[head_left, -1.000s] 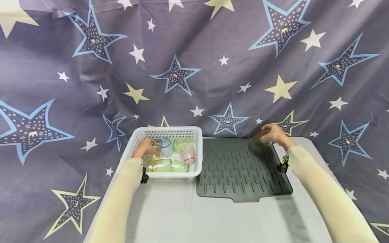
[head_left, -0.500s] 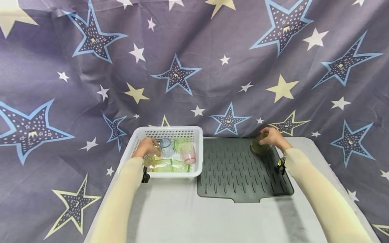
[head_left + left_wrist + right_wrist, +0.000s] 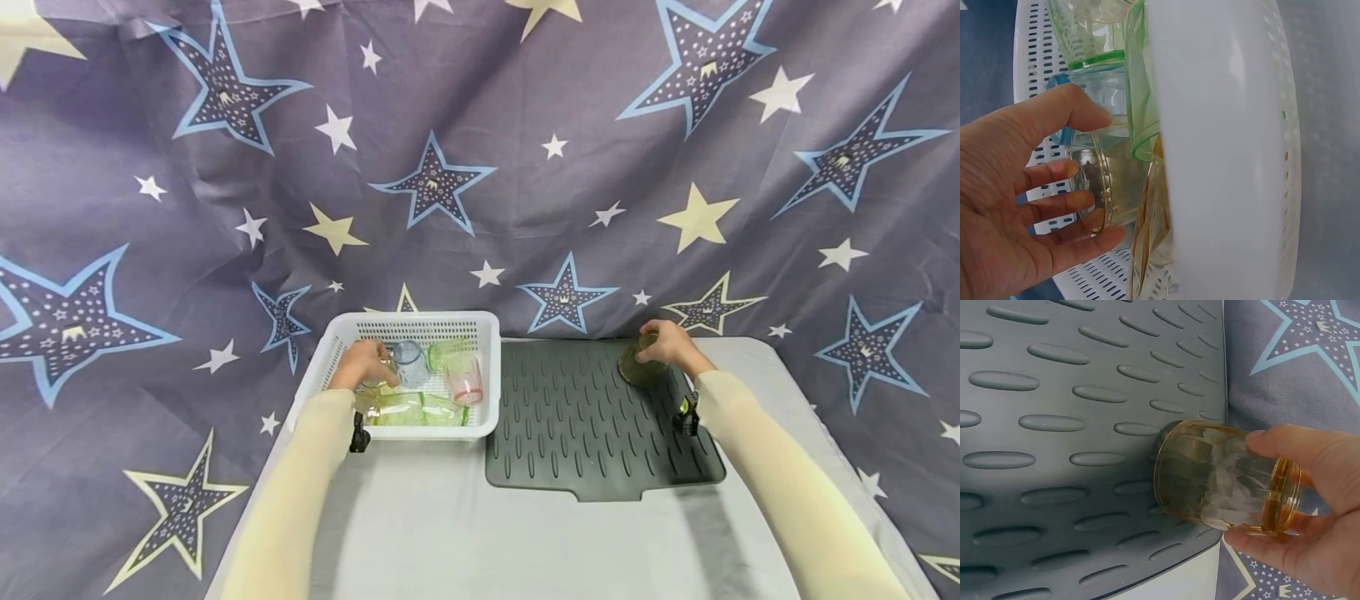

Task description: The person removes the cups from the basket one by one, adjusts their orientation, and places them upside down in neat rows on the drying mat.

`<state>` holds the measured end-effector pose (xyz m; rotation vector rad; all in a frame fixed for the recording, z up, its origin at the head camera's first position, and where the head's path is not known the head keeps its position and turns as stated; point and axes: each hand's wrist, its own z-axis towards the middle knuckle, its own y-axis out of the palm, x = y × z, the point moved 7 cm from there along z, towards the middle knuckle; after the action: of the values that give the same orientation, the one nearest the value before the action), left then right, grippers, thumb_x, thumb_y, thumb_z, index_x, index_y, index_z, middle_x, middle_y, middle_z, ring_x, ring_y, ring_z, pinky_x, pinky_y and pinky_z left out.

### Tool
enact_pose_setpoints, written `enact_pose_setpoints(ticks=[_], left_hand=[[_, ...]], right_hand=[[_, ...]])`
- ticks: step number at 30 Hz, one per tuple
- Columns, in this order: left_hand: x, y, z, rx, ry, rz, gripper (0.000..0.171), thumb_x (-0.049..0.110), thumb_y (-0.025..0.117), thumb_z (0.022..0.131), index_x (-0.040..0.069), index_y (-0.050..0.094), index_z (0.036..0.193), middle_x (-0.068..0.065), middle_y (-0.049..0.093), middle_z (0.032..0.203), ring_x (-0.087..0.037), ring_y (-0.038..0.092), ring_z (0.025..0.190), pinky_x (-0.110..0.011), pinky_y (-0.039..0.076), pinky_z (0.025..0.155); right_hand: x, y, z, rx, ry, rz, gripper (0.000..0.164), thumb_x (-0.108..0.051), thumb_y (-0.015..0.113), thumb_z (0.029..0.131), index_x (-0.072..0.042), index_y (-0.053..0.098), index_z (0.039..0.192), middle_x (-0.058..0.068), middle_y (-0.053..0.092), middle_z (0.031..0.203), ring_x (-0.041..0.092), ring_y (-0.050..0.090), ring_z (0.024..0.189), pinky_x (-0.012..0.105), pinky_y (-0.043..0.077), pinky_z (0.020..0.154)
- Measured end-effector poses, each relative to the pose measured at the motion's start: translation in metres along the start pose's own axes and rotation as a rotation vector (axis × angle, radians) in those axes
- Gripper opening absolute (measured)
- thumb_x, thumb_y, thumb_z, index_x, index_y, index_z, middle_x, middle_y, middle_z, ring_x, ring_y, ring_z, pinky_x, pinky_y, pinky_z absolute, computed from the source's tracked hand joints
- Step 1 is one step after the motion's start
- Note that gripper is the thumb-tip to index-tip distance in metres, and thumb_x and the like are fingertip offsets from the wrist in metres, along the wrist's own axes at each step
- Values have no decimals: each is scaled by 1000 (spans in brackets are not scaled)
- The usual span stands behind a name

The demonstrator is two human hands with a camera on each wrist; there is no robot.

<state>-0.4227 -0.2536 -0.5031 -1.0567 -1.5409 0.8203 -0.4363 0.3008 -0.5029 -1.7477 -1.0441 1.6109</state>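
Observation:
My right hand (image 3: 675, 346) grips an amber-tinted drinking glass (image 3: 1210, 475) by its base end, thumb on one side and fingers on the other. The wide end of this glass faces down at the black ribbed drying mat (image 3: 577, 417), in its back right corner. Inside the white basket (image 3: 492, 375), my left hand (image 3: 1016, 206) has its thumb and fingers around another amber-tinted glass (image 3: 1129, 181). Beside that one lie a blue glass (image 3: 409, 362), a pink-rimmed glass (image 3: 463, 382) and several green glasses (image 3: 403, 408).
The basket stands at the left of a white-covered table (image 3: 525, 542), with the mat right beside it. Behind both hangs a purple-grey curtain (image 3: 517, 200) with stars, close to the back edge of the mat.
My right hand has lowered the tilted amber glass slightly and turned it more upright over the mat's back corner. My left hand has stayed in place in the basket.

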Motion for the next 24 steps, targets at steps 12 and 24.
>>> enact_pose_setpoints(ticks=[12,24], left_hand=[[2,0,-1,-15,-12,14,51,28,87,66,5,60,103,-13,63,104,-26,55,88,-39,50,75],[-2,-2,-6,-22,15,-92,58,27,85,70,-1,60,113,-14,62,106,-26,54,89,-39,51,77]], right_hand=[[-5,4,-1,-16,2,-19,65,-12,77,84,10,51,140,37,50,141,55,49,126,64,45,103],[-8,12,1,30,14,-86,60,-13,80,80,8,58,132,35,57,134,54,55,121,62,48,101]])
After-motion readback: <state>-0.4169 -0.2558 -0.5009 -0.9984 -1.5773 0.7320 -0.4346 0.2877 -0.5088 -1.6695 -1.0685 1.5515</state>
